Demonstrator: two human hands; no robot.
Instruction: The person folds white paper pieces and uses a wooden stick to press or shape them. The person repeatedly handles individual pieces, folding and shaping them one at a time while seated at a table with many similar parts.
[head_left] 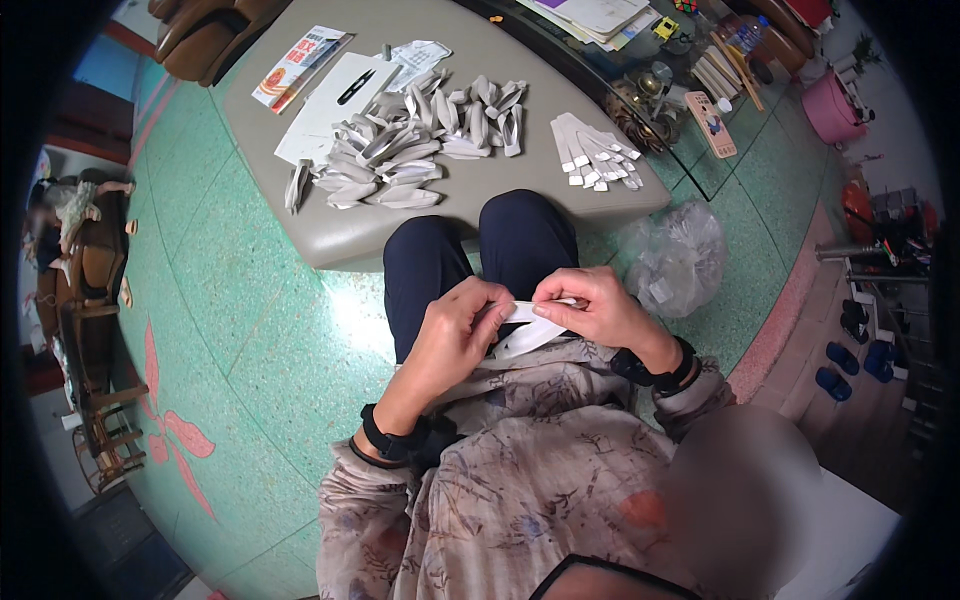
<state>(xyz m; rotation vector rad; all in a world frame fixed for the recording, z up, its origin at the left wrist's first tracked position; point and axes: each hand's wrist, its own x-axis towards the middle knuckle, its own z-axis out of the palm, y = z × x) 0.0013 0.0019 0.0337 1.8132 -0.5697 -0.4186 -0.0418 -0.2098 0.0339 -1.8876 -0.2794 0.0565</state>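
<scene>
Over my lap, my left hand (455, 330) and my right hand (590, 308) both pinch a white paper strip (527, 328); its ends meet between my fingertips and a loop hangs below. In front of my knees stands a low grey table (500, 195). On it lies a heap of several folded white paper pieces (410, 150), and to the right a fanned row of flat white strips (595, 150).
A white sheet with black scissors (352, 88), a red leaflet (295, 65) and a printed slip lie at the table's far left. A crumpled clear plastic bag (678, 258) sits on the green floor at right. A glass table with clutter (690, 90) stands beyond. Wooden chairs (90, 300) line the left.
</scene>
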